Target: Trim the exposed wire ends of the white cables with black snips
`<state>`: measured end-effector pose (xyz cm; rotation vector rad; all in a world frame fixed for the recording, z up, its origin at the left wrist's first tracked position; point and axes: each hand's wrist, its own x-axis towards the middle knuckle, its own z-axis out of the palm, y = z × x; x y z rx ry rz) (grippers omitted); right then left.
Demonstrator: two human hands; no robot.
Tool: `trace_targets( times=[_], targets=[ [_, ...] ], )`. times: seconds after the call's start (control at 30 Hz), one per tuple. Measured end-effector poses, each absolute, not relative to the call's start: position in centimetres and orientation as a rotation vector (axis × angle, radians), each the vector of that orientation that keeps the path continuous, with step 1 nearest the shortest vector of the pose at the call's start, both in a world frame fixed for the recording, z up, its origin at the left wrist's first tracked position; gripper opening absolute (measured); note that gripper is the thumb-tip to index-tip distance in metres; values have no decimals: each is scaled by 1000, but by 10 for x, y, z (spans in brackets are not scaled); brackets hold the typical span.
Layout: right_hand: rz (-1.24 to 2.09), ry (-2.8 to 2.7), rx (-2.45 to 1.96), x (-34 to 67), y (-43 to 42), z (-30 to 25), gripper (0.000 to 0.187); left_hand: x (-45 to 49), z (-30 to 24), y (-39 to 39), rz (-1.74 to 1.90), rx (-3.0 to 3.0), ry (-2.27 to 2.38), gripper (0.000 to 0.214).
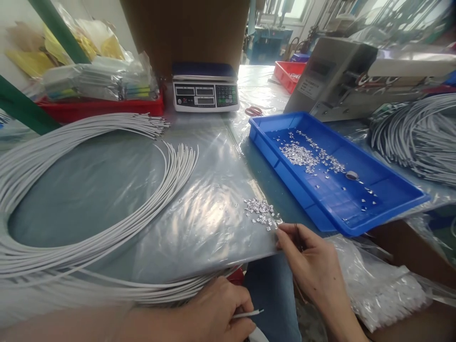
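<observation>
Plastic-covered surface (pixel 210 242) is filling the near view, its front edge running just above the person's lap. Nearest, the left hand (pixel 223 306) is holding a white cable (pixel 246 314) below that edge, its grip pinching close to the tip. Just ahead, the right hand (pixel 317 266) is reaching to the rim of a loose pile of small metal pieces (pixel 260 208); thumb and finger are lying close together, but I cannot tell whether this grip is closing on a piece. Picking up one piece seems to be the step in hand, and the next move is probably calling for a fine pinch and a steady cable tip. Coiled cables (pixel 142 219) are crowding the left; a blue tray (pixel 315 212) bearing similar pieces is standing just beyond the right hand, perhaps limiting its room. Farther off, scissors (pixel 253 111) are lying near a weighing scale (pixel 205 100).
</observation>
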<state>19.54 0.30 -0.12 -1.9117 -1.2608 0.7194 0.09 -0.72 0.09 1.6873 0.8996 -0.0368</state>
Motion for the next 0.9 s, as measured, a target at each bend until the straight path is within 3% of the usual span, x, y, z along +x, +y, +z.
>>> trace_targets(
  times=[0.1, 0.27, 0.47, 0.67, 0.9],
  targets=[
    [845, -1226, -1842, 196, 5, -1, 18, -1, -2, -8, -108, 1842, 898, 6],
    [1023, -1012, -1654, 187, 16, 2, 31, -5, -6, -11, -123, 1955, 879, 22],
    [1329, -864, -1463, 179, 24, 9, 27, -4, -5, -10, -113, 2082, 825, 34],
    [1384, -772, -1309, 176, 35, 6, 22, 0, -22, -8, -200, 2264, 759, 37],
    [1504, -774, -1193, 160, 47, 8, 22, -12, -47, -26, -105, 2410, 790, 18]
  ],
)
